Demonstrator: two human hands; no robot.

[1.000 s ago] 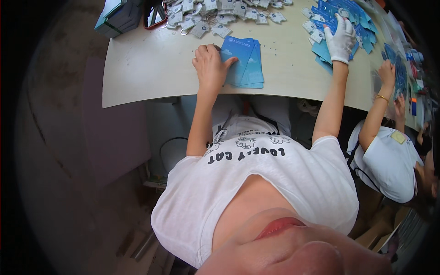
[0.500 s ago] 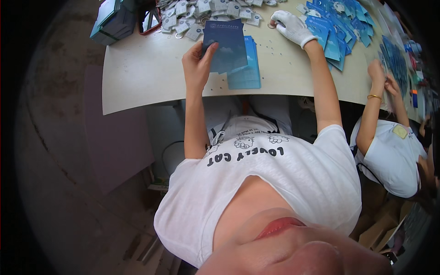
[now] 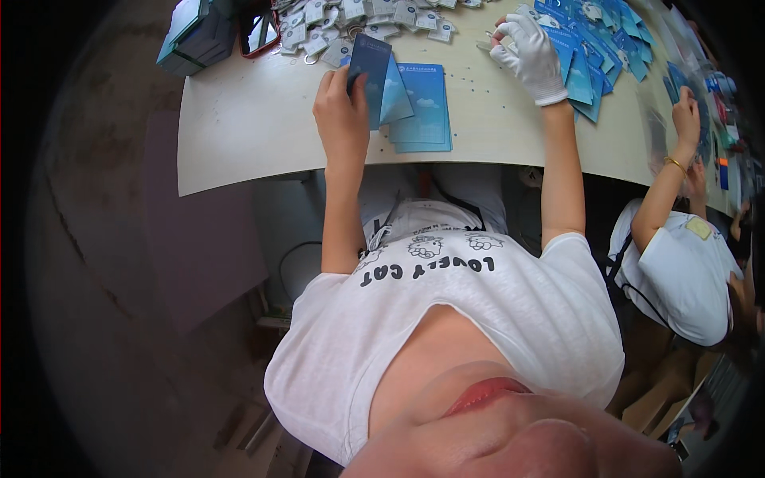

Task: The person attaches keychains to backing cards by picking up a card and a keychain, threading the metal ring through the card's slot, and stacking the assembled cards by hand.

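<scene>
My left hand (image 3: 341, 111) grips a dark blue folded card (image 3: 371, 80), held tilted and partly opened, with its lighter blue side showing at the right. Just beside it, a small stack of light blue cards (image 3: 422, 111) lies on the table. My right hand (image 3: 532, 60), in a white glove, pinches a small pale key ring tag (image 3: 484, 45) between thumb and fingers. Its fine detail is too small to make out. Beyond my left hand spreads a heap of white key ring tags (image 3: 351, 16). To the right of the glove lies a pile of blue cards with tags (image 3: 594, 56).
A banded stack of dark cards (image 3: 191, 40) and a red-edged phone-like object (image 3: 259, 33) sit at the far left of the table (image 3: 239, 127). Tiny dark bits (image 3: 486, 92) dot its surface. At the right, another person's hand (image 3: 685, 119) works near more blue cards.
The card in my left hand has turned and come partly open. My right hand has lifted the tag off the table and drawn it slightly right. The other person's arms have moved.
</scene>
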